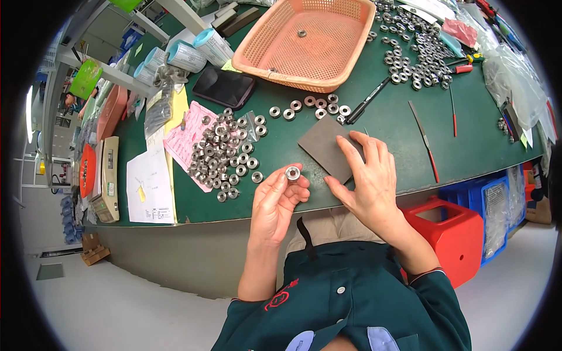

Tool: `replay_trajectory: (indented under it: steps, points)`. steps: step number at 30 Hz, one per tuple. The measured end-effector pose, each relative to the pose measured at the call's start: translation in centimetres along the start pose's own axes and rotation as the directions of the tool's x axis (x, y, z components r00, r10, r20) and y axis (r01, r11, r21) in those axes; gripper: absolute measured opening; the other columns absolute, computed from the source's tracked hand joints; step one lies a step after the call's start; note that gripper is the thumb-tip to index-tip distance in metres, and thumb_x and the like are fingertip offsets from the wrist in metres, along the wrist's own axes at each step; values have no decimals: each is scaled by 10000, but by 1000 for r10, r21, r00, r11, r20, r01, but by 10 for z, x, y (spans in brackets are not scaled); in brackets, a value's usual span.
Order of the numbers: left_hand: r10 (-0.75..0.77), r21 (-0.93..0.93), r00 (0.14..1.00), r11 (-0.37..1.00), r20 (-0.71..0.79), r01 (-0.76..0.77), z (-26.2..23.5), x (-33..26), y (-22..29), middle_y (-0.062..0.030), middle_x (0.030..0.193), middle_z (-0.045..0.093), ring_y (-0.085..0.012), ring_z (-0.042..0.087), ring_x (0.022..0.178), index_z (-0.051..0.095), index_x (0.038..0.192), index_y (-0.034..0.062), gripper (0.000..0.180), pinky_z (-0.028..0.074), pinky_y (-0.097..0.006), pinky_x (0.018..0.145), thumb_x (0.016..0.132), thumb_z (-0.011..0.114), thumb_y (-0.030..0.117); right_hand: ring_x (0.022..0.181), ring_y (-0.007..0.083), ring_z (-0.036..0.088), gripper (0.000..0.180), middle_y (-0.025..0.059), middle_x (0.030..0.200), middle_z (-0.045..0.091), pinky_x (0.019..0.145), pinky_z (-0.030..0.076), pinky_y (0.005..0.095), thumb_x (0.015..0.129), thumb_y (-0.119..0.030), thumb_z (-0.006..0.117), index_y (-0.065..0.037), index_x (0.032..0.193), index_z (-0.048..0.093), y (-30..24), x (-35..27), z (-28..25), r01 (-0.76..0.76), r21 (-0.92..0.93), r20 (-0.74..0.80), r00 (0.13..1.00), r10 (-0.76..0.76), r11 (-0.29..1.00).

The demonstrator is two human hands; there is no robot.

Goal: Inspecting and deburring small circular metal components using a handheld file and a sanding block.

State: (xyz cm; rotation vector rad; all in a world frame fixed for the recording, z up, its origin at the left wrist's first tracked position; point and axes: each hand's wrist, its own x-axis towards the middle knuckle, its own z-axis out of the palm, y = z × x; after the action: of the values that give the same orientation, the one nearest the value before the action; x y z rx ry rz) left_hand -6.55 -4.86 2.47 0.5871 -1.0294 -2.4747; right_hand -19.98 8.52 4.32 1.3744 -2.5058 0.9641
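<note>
Between the thumb and fingers of my left hand (278, 196) is a small steel ring (293, 173), its bore facing up. My right hand (372, 181) lies over the right part of a flat dark grey square pad (325, 144), its fingers and thumb apart and touching it. Left of my left hand is a heap of similar metal rings (219, 149), partly on a pink sheet (186, 137). Several more rings (321, 103) stand in a loose group just beyond the pad, next to a black marker pen (369, 100).
An orange plastic basket (328, 81) with a few rings stands at the back. Many rings (418, 55) lie at the far right. Two red-handled files (424, 140) lie on the green table (275, 202). A phone (224, 86), papers (151, 190) and a scale (108, 178) are left; a red stool (448, 234) is below right.
</note>
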Motion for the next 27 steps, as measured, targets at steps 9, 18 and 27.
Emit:
replay_trajectory:
  steps: [9, 18, 27]
  points:
    - [26, -17, 1000, 1000, 7, -26, -5, 0, -3, -129, 893, 641, -167, 634, 744, 550, 1038, -4, 205, 526, -282, 700, 948, 526, 178, 985, 358, 507, 604, 222, 1199, 501, 838, 446, 425, 595, -157, 759, -46, 1161, 580, 3, -1, -3, 65, 131, -146, 988, -45, 989]
    - [37, -37, 999, 999, 4, -36, -2, 0, -4, -118, 857, 648, -158, 629, 701, 559, 1007, 4, 192, 522, -277, 668, 943, 538, 184, 959, 354, 525, 546, 209, 1175, 525, 819, 470, 426, 498, -122, 780, -66, 1030, 667, -9, -13, -28, 144, 288, -146, 984, -105, 947]
    - [59, 26, 998, 998, -13, -59, -2, -1, -5, -114, 813, 647, -156, 623, 647, 572, 954, 2, 163, 519, -270, 610, 918, 581, 160, 999, 352, 503, 528, 192, 1216, 497, 822, 453, 438, 518, -138, 764, -70, 1030, 655, -15, -11, -28, 182, 175, -126, 979, -162, 968]
